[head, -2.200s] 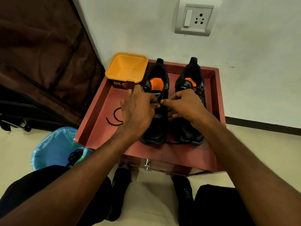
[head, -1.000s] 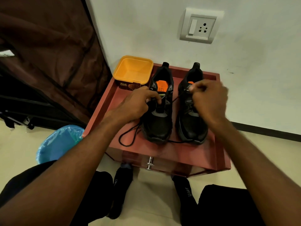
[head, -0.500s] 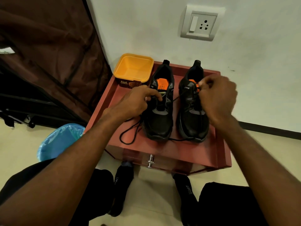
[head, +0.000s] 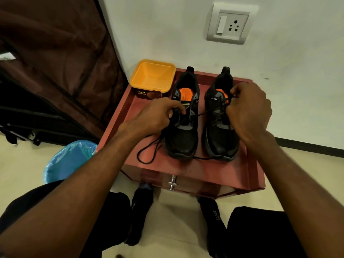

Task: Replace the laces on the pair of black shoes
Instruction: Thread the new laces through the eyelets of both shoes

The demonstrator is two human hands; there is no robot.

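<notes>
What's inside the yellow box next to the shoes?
The yellow box looks empty: only its bare yellow floor and walls show. The near inner wall, below the front rim, is hidden from this angle.

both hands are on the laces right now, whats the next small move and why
Probably draw the lace taut with the right hand, which pinches it at the right shoe's top eyelets. It runs across from the left shoe, where the left hand holds it, and slack loops on the tray.
</notes>
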